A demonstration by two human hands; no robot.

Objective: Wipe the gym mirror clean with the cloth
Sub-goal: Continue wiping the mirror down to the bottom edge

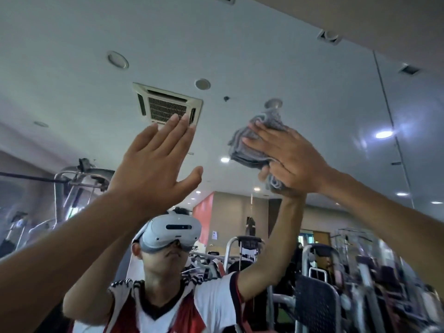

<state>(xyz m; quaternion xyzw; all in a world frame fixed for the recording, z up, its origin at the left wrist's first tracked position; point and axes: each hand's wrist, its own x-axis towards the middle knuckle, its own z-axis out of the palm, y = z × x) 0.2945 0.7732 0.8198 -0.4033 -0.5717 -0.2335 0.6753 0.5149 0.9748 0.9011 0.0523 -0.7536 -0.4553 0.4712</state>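
Two hands up: left hand (153, 162) flat, released, beside the one cloth (254, 145); right hand (293, 159) spread, pressing, half-hiding it on the mirror (240, 56).

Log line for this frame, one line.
step: wipe | right hand: presses cloth flat on mirror | left hand: raised, fingers straight, holds nothing | left contact with mirror: unclear

Dim interior, glaring ceiling light (384, 134), blurred edges
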